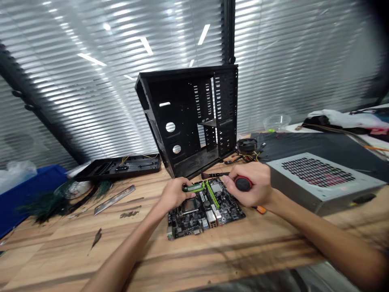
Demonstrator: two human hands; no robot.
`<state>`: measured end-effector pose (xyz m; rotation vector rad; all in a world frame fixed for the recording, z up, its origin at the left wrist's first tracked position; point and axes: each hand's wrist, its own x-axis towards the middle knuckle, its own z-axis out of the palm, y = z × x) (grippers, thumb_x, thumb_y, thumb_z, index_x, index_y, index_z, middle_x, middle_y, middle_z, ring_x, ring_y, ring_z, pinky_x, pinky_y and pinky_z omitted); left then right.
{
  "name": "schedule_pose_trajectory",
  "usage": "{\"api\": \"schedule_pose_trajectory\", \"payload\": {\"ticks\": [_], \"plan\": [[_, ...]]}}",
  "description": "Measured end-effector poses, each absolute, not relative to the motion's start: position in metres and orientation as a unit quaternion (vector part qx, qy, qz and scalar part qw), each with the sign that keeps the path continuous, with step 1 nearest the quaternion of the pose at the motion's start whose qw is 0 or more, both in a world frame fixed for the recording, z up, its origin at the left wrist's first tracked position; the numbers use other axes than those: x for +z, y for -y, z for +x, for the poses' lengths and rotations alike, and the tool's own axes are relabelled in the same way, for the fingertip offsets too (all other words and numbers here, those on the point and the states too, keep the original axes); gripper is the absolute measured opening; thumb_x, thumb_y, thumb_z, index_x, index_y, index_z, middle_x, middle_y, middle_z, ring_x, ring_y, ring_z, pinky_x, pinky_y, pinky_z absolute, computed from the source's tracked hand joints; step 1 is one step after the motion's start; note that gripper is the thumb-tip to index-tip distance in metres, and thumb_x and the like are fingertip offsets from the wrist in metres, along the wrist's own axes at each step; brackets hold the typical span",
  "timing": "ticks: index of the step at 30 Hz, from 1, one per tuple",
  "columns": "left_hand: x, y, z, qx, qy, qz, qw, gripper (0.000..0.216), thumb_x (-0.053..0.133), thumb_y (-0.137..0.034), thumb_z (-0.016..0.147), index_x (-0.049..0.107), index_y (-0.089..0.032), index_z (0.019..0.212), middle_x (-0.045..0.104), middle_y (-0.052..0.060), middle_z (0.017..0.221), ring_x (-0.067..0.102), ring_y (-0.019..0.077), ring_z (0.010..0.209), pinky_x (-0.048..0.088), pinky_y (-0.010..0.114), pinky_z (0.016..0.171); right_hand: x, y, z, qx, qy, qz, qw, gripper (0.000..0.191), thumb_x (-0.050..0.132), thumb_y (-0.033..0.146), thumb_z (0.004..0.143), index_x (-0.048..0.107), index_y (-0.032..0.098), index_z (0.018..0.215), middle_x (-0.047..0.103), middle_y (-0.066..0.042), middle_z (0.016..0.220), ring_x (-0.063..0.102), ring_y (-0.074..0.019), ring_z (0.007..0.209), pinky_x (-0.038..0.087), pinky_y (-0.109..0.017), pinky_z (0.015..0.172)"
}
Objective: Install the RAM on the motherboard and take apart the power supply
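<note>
A black motherboard (209,213) lies on the wooden table (212,255) in front of me. My left hand (174,194) is closed on a green memory stick (194,187) at the board's far left edge. My right hand (251,184) is wrapped around the red and black handle of a screwdriver (243,183), whose dark shaft points left over the board's far side. A second green memory stick (212,194) sits in its slot on the board between my hands.
An empty black computer case (191,117) stands tilted behind the board. A grey power supply (322,180) lies at the right, a black panel (118,166) and a metal plate (114,199) at the left. A fan (246,145) and a blue bin (27,190) are also here.
</note>
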<state>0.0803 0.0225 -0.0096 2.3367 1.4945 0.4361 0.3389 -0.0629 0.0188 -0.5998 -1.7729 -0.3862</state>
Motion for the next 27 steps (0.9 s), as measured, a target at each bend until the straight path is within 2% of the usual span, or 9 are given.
{"api": "schedule_pose_trajectory", "payload": {"ticks": [7, 27], "plan": [[-0.0143, -0.0264, 0.0789, 0.162, -0.516, 0.826, 0.159, 0.031, 0.090, -0.031, 0.074, 0.081, -0.022, 0.103, 0.081, 0.002, 0.103, 0.072, 0.0238, 0.096, 0.047, 0.029, 0.080, 0.0172, 0.0622, 0.3394, -0.166, 0.759, -0.263, 0.572, 0.024, 0.070, 0.013, 0.082, 0.054, 0.020, 0.066, 0.050, 0.006, 0.056, 0.041, -0.0066, 0.048, 0.033, -0.024, 0.052], [-0.0140, -0.0328, 0.0780, 0.145, -0.507, 0.834, 0.162, 0.033, 0.087, -0.032, 0.077, 0.079, -0.021, 0.107, 0.080, 0.003, 0.108, 0.072, 0.0240, 0.098, 0.051, 0.031, 0.087, 0.0165, 0.0618, 0.3380, -0.174, 0.764, -0.258, 0.565, 0.023, 0.070, 0.014, 0.083, 0.053, 0.022, 0.070, 0.050, 0.006, 0.057, 0.042, -0.0077, 0.047, 0.033, -0.025, 0.050]]}}
